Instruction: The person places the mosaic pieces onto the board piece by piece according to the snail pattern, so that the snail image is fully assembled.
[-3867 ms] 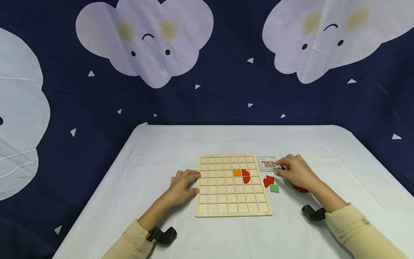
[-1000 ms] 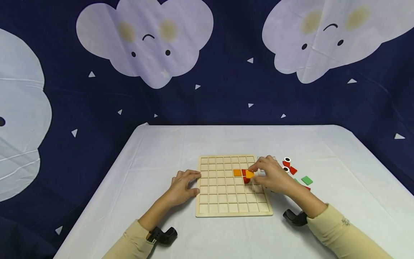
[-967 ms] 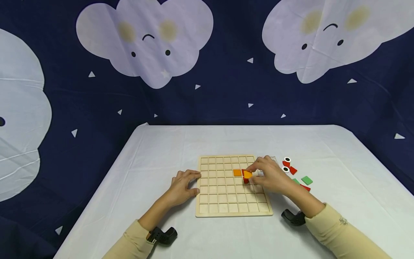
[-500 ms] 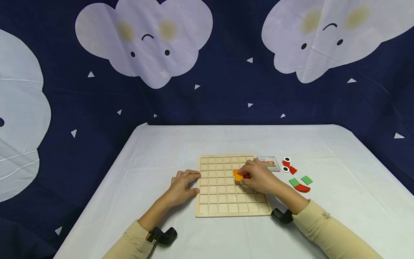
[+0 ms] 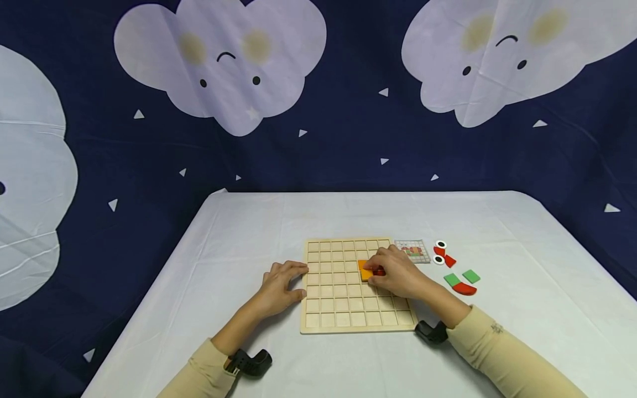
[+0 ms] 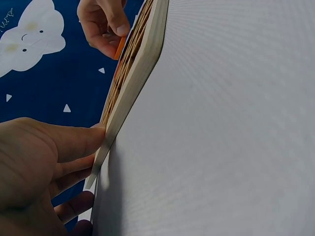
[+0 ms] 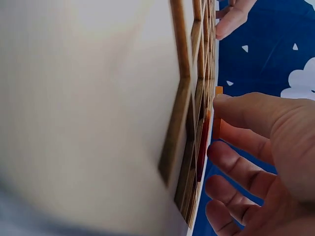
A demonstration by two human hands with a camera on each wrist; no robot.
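Note:
My right hand (image 5: pixel 398 273) pinches an orange square tile (image 5: pixel 366 275) between thumb and fingers, over the wooden grid board (image 5: pixel 341 304). In the right wrist view the orange tile (image 7: pixel 217 129) stands just above the grid, not lying flat in a cell. Directly behind it another orange square tile lies in a cell, and red curved pieces (image 5: pixel 380 271) sit to its right, partly hidden by my fingers. My left hand (image 5: pixel 281 287) rests against the board's left edge with thumb and fingers spread; in the left wrist view its thumb touches the rim (image 6: pixel 130 83).
A picture card (image 5: pixel 413 251) lies at the board's upper right. Farther right on the white table are two eye pieces (image 5: pixel 438 259), small red pieces (image 5: pixel 450 261), green tiles (image 5: pixel 471 276) and a red curved piece (image 5: pixel 465 289).
My right hand went from the loose pieces to the board with an orange tile, then moved left and down to the cell in front of the other orange tile. The left hand stayed still.

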